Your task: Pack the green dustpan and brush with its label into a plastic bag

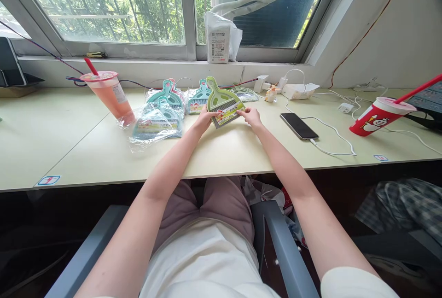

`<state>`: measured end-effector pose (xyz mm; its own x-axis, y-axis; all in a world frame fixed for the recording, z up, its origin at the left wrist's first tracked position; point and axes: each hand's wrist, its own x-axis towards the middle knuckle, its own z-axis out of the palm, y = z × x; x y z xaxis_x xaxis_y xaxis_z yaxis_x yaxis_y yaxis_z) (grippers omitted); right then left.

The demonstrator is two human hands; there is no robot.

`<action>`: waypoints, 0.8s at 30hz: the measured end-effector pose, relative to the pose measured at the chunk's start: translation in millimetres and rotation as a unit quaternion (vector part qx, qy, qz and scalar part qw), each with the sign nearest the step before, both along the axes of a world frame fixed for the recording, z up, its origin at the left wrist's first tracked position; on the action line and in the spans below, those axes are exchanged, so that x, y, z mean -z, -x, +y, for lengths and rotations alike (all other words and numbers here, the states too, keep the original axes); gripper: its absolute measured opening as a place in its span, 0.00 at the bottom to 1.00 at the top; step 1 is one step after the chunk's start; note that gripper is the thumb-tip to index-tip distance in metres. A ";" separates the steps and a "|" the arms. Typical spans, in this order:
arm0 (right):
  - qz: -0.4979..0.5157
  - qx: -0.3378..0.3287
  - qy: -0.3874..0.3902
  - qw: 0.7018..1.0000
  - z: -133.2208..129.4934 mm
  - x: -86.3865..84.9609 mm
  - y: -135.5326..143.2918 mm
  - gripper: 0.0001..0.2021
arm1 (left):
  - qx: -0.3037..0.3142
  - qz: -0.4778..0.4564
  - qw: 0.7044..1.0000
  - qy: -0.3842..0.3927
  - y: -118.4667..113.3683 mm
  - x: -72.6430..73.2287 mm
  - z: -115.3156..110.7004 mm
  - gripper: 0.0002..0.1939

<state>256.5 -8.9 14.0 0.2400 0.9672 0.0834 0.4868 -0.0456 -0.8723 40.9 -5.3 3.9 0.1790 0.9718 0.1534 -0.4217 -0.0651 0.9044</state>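
Gripping the light-green plastic mini dustpan-and-brush set [223, 102] by its side edges, the left hand [203, 119] and right hand [251, 115] hold it over the pale desk [228, 150]. Bagged teal sets [162, 113] crowd its left; bare desktop separates it from the black phone [299, 125]

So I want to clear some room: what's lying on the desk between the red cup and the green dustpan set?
In the head view, a black phone on a white cable lies between the red cup and the green dustpan set; the right hand touches the set.
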 end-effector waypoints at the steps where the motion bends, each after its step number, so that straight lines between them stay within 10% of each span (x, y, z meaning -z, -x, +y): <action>1: -0.015 -0.004 0.008 1.000 -0.2 -1.0 -0.4 0.19 | -0.003 -0.004 1.000 0.000 0.0 -0.8 -0.5 0.31; 9: 0.118 -0.054 0.073 0.989 -3.0 -7.3 -1.4 0.21 | -0.024 -0.038 0.999 -0.015 -1.0 -4.4 1.1 0.36; 15: 0.326 -0.205 0.051 0.922 -13.0 -11.8 9.6 0.05 | -0.031 -0.052 0.997 -0.037 -3.3 -9.3 -1.8 0.39; 24: 0.395 -0.179 0.012 0.901 -12.1 -6.3 18.7 0.08 | -0.037 -0.084 0.995 -0.026 -10.8 -23.5 -16.9 0.41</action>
